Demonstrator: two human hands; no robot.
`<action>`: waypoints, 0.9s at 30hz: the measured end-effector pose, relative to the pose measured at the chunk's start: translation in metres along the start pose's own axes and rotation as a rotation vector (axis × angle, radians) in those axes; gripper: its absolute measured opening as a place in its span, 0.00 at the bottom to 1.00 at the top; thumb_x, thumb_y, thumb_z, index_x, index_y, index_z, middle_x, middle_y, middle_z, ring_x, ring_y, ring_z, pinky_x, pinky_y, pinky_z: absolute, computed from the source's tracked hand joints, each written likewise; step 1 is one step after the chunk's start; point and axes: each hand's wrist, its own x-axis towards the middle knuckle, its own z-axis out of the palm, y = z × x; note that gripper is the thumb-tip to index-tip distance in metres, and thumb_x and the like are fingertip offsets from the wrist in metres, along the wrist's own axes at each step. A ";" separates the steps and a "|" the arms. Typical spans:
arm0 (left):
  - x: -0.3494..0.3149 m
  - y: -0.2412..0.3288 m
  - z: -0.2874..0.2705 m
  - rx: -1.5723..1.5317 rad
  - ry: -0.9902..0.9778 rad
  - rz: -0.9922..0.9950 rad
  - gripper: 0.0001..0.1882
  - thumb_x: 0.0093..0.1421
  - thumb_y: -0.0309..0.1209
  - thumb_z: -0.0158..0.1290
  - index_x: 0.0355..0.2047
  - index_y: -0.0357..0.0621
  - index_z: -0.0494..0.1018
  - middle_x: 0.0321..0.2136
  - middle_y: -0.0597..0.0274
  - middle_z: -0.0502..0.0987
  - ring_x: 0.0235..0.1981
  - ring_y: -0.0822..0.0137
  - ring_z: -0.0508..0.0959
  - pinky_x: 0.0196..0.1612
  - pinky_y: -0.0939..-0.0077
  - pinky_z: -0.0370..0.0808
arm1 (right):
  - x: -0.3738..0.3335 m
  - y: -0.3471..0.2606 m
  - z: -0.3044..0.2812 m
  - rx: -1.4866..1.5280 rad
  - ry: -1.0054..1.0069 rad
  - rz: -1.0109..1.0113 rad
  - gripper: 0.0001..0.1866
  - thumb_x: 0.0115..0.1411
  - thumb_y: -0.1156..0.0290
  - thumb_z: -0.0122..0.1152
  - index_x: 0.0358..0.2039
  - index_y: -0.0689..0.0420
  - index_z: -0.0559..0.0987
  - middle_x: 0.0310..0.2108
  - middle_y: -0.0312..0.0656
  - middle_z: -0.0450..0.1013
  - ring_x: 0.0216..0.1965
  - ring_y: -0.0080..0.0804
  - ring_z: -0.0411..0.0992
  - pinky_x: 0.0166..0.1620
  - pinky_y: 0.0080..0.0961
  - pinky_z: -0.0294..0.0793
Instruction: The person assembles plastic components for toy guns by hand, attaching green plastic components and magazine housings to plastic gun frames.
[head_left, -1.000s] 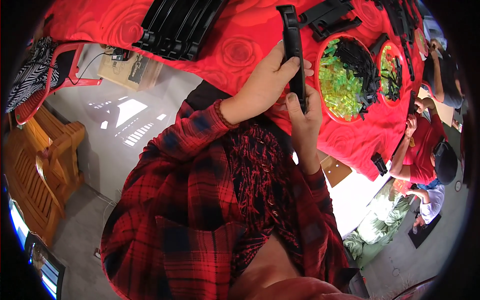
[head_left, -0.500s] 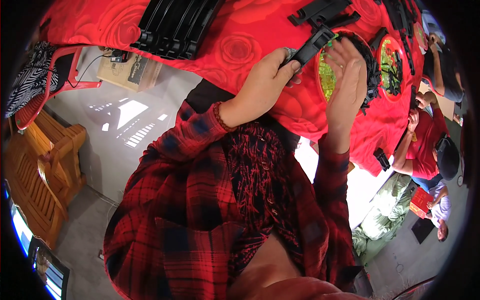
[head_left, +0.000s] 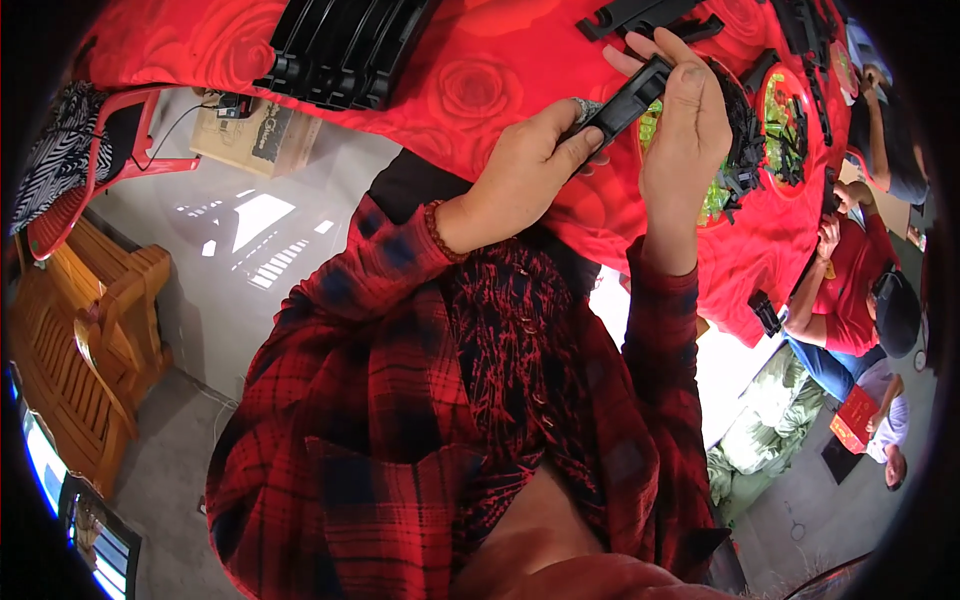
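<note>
My left hand (head_left: 525,165) is closed round the near end of a long black plastic part (head_left: 628,105), thumb on top. The part tilts up and away to the right over the red cloth. My right hand (head_left: 690,135) is at its far end, thumb and fingers closed on the tip; whatever small piece may lie under them is hidden. Just beyond that hand sits a round tray of black pieces (head_left: 742,150) and yellow-green pieces, partly covered by it. A second red-rimmed tray (head_left: 768,75) with similar pieces stands further right.
Several long black parts (head_left: 345,50) lie side by side at the table's far left. More black parts (head_left: 650,15) are at the far edge, and a small black part (head_left: 765,312) is near the right edge. Co-workers sit to the right, one in a red shirt (head_left: 850,300).
My right hand's open fingers have closed onto the far end of the black part. A small green piece seen there before is now out of sight. My left hand keeps its hold.
</note>
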 end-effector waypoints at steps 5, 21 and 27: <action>-0.001 0.000 -0.003 0.074 -0.015 0.031 0.10 0.70 0.29 0.47 0.44 0.33 0.69 0.33 0.64 0.75 0.33 0.76 0.76 0.39 0.83 0.73 | -0.004 -0.003 0.001 -0.074 0.078 -0.094 0.21 0.74 0.65 0.38 0.52 0.72 0.70 0.43 0.50 0.76 0.43 0.36 0.79 0.44 0.22 0.75; 0.001 -0.005 0.002 -0.086 -0.101 -0.069 0.10 0.69 0.29 0.48 0.45 0.34 0.71 0.35 0.66 0.75 0.33 0.78 0.75 0.39 0.83 0.73 | -0.020 0.004 -0.013 -0.165 0.133 -0.100 0.22 0.75 0.65 0.34 0.54 0.71 0.69 0.44 0.50 0.75 0.41 0.38 0.80 0.43 0.22 0.74; 0.005 -0.008 -0.004 0.059 -0.141 -0.042 0.11 0.69 0.31 0.48 0.45 0.34 0.71 0.33 0.67 0.75 0.34 0.78 0.76 0.40 0.82 0.73 | -0.016 0.007 -0.014 -0.025 0.193 -0.072 0.23 0.75 0.63 0.35 0.51 0.72 0.70 0.43 0.52 0.76 0.42 0.39 0.79 0.43 0.20 0.75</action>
